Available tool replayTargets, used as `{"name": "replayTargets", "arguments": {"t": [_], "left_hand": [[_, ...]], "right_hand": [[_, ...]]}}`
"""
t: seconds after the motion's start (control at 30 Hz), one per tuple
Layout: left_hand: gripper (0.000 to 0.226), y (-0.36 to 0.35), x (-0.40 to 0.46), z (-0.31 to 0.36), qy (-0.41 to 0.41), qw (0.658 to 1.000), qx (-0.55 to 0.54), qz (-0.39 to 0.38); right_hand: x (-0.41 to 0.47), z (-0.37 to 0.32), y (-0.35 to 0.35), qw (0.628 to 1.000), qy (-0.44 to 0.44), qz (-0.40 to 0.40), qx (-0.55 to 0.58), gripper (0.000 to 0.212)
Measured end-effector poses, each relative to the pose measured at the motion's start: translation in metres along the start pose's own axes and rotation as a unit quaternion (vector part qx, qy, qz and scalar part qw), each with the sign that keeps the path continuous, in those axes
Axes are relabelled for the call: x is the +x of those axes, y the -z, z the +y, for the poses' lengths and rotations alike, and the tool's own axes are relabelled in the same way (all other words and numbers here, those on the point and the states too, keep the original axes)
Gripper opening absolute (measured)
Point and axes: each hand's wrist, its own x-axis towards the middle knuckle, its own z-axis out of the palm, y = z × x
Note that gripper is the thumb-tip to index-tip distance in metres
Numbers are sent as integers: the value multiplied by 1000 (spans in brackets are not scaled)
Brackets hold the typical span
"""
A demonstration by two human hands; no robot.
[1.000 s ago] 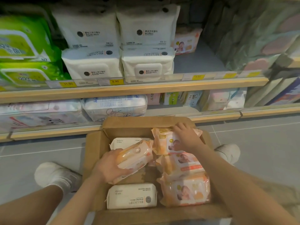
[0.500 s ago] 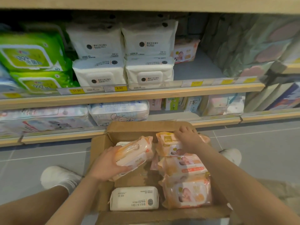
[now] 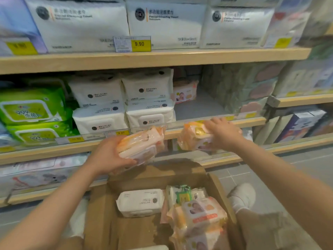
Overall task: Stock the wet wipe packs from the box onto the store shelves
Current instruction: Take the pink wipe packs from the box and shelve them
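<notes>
Head view: an orange wipe pack (image 3: 142,146) was clasped in the left hand (image 3: 108,157), another orange pack (image 3: 195,138) in the right hand (image 3: 223,132), its label partly hidden. Both had been raised from the box (image 3: 108,222) toward the shelf edge (image 3: 252,121).

my left hand (image 3: 108,157) gripping an orange pack (image 3: 142,144), right hand (image 3: 223,133) holding another pack (image 3: 193,137), both above the box (image 3: 100,219), near the shelf (image 3: 182,131)
</notes>
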Motion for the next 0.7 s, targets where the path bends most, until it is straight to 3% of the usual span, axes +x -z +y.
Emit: {"name": "replayTargets", "arguments": {"t": [0.13,0.27,0.37,0.53,0.7], "left_hand": [[89,17,41,7,-7,1000,-3,19],[104,10,74,10,-11,1000,-12,23],[105,-6,93,12,-16,999,-50,-5],[114,-18,125,14,-16,997,-66,-48],[120,-20,140,15,-21,996,-53,-72]], "right_hand": [[47,12,28,998,-23,50,-28,70],[103,21,32,995,-20,82,-55,68],[141,26,23,993,-22,70,-92,76],[180,21,-21,998,-42,-37,-15,79],[184,9,-52,993,-115,21,-30,62]]}}
